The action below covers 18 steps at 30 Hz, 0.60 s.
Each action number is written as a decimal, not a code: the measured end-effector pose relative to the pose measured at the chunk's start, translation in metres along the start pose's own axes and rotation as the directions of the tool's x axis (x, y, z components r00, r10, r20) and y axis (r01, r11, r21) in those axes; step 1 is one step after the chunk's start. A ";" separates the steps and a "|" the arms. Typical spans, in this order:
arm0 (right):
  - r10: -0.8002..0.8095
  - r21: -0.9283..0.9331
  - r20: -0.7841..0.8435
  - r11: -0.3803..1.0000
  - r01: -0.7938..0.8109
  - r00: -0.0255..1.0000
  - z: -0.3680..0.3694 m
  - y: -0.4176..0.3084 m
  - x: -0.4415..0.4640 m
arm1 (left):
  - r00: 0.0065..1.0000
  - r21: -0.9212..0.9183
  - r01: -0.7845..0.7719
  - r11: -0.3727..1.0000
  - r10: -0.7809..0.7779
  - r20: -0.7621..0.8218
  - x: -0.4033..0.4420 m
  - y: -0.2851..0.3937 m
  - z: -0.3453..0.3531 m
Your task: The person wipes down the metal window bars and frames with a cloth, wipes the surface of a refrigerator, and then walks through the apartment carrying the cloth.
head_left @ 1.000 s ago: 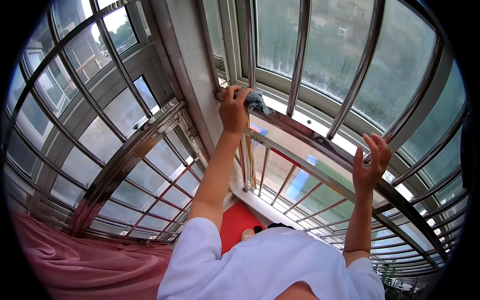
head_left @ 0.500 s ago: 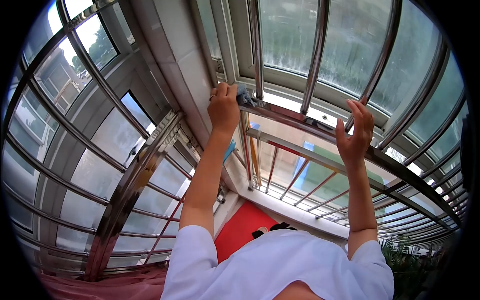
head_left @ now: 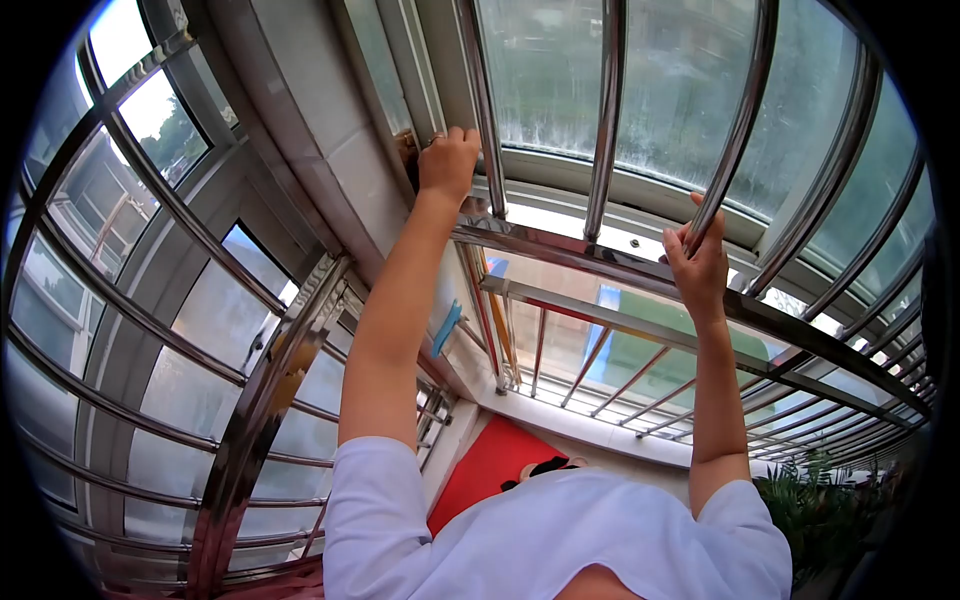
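Note:
Fingers curled, my left hand [head_left: 448, 165] is up at the window corner, beside the end of the shiny metal rail [head_left: 570, 246] and the window frame [head_left: 462, 110]. The grey-blue cloth seen in that hand a moment earlier is now hidden behind the fingers. My right hand [head_left: 698, 265] is wrapped around an upright metal bar [head_left: 740, 135], just above the same rail. Cloudy window glass [head_left: 675, 100] lies behind the bars.
A second barred window [head_left: 190, 330] stands on the left, past a tiled wall corner [head_left: 345, 150]. Below are a lower rail [head_left: 600, 315], a blue clip-like object [head_left: 447, 328] and a red mat [head_left: 480, 470]. Green plants [head_left: 825, 510] are at lower right.
My left hand has moved up and slightly left, and the cloth has gone out of sight behind it. My right hand, open before, has closed around the upright bar.

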State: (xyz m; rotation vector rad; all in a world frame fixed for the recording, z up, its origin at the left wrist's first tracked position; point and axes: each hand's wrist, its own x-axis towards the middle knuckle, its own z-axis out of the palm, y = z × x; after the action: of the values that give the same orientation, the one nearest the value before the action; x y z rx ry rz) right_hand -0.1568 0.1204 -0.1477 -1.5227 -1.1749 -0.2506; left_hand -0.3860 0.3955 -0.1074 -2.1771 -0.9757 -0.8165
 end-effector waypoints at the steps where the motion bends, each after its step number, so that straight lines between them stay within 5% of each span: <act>1: 0.003 -0.004 -0.005 1.000 -0.003 1.000 -0.002 0.000 0.000 | 1.000 -0.004 -0.005 1.000 0.005 -0.001 0.002 0.004 -0.003; 3: 0.001 -0.042 0.013 0.999 -0.001 1.000 -0.002 -0.005 -0.001 | 0.907 -0.098 0.210 0.973 -0.156 0.391 0.005 0.011 -0.009; 5: 0.003 -0.055 0.004 0.999 -0.003 1.000 -0.003 -0.008 -0.001 | 0.868 -0.201 0.287 0.937 -0.165 0.468 0.009 0.005 0.018; 7: -0.009 -0.103 -0.007 0.995 0.009 1.000 -0.002 -0.011 0.000 | 0.802 -0.500 0.512 0.699 -0.179 0.570 0.007 -0.005 0.058; 8: 0.004 -0.119 -0.008 0.993 -0.005 1.000 -0.001 -0.013 -0.001 | 0.835 -0.557 0.387 0.735 -0.023 0.549 0.008 0.008 0.011; 9: 0.004 -0.109 -0.010 0.994 -0.005 1.000 0.000 -0.012 0.000 | 0.836 -0.551 0.385 0.741 -0.027 0.548 0.007 0.009 0.021; 11: -0.015 -0.108 -0.011 0.994 0.014 1.000 -0.001 -0.010 -0.001 | 0.925 -0.874 0.066 0.481 0.299 0.234 0.002 0.011 0.044; 12: -0.020 -0.116 -0.005 0.993 0.019 1.000 -0.002 -0.011 0.000 | 0.914 -0.890 0.157 0.428 0.279 0.295 -0.001 0.010 0.046; 13: -0.020 -0.109 -0.010 0.994 0.019 1.000 -0.003 -0.011 0.001 | 0.914 -0.888 0.152 0.435 0.281 0.294 0.004 0.010 0.042; 15: -0.029 -0.097 0.011 0.995 0.030 1.000 -0.005 -0.012 0.001 | 0.861 -0.670 0.216 0.710 0.185 0.474 0.010 0.008 0.032; 16: -0.028 -0.095 0.011 0.995 0.029 1.000 -0.005 -0.012 -0.001 | 0.913 -0.370 -0.051 0.928 0.193 0.359 0.010 0.005 0.018; 18: -0.024 -0.113 0.035 0.993 0.028 0.999 -0.005 -0.010 0.000 | 0.967 -0.146 -0.121 0.982 0.150 0.207 0.025 -0.023 0.038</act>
State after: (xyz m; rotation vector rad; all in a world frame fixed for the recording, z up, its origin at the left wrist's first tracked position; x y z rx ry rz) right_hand -0.1620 0.1147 -0.1401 -1.6169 -1.2256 -0.3152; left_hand -0.3801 0.4460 -0.1069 -2.4580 -0.8848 -0.6023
